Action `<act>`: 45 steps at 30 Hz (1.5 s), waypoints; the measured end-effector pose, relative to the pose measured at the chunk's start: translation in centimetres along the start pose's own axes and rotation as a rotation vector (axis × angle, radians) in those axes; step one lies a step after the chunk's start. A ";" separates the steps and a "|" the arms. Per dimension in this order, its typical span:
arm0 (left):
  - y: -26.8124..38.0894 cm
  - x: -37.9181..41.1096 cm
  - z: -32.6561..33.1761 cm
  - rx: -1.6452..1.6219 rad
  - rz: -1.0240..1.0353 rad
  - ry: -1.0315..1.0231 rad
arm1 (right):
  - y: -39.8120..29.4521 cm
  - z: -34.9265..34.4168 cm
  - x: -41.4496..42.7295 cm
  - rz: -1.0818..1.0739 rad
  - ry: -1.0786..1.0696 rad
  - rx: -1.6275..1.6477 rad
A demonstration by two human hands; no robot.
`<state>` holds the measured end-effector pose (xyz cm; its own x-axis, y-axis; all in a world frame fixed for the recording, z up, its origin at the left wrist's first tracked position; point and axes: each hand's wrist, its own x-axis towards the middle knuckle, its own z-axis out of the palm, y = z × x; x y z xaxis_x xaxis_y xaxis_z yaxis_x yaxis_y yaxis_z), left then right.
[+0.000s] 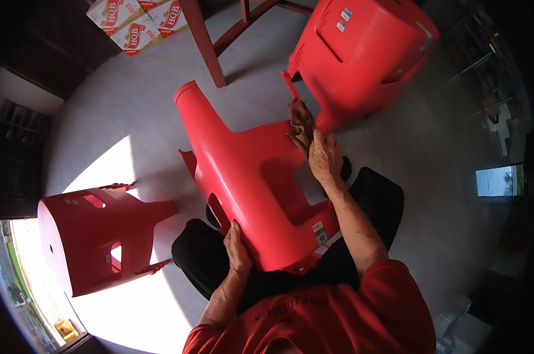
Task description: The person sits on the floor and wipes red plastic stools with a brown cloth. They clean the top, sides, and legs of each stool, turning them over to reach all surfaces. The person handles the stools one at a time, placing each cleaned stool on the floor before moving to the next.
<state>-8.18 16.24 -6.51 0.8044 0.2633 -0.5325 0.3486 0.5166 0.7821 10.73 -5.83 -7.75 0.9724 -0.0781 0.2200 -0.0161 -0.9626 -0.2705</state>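
Note:
A red plastic stool (222,172) lies tipped across my lap, its legs pointing away from me. My left hand (238,250) grips the edge of an opening in its side, near the seat end. In my right hand (325,155) is a crumpled brown cloth (301,121), which lies against the far right part of the stool by a leg. A sticker (320,232) with print is on the stool near the seat. The fingertips of both hands are partly hidden.
Another red stool (103,239) lies on its side at the left, partly in sunlight. A larger-looking red stool (359,62) is at the upper right. HQB cartons (136,33) are stacked at the top left, beside a brown wooden table leg (207,48). The floor (94,119) is grey.

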 end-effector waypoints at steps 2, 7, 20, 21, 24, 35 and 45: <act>-0.6 0.5 -0.6 0.010 -0.004 0.003 | -0.6 -0.9 -1.7 -0.038 -0.013 -0.026; -0.7 1.1 -0.3 0.033 -0.007 -0.018 | -7.0 -4.0 -1.6 0.075 -0.229 0.630; 0.8 0.7 1.1 -0.102 -0.035 -0.001 | -0.8 -12.4 -11.6 -0.539 -0.200 0.169; 0.9 0.6 1.1 -0.101 -0.030 -0.009 | 0.6 -12.6 -11.3 -0.463 -0.159 0.157; 0.7 0.9 1.0 -0.153 -0.041 -0.039 | 6.1 -10.0 -9.4 -0.119 -0.295 0.236; 1.2 1.0 0.5 -0.234 0.006 -0.157 | 16.5 11.9 -6.3 1.123 -0.703 2.031; 1.6 2.1 -1.0 -0.158 0.002 -0.148 | 7.3 -3.9 -4.8 0.748 -0.611 1.781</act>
<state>-6.40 18.47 -6.68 0.8711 0.1481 -0.4682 0.2763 0.6405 0.7166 5.04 -13.51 -7.15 0.8270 0.1874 -0.5300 -0.5420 0.5160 -0.6633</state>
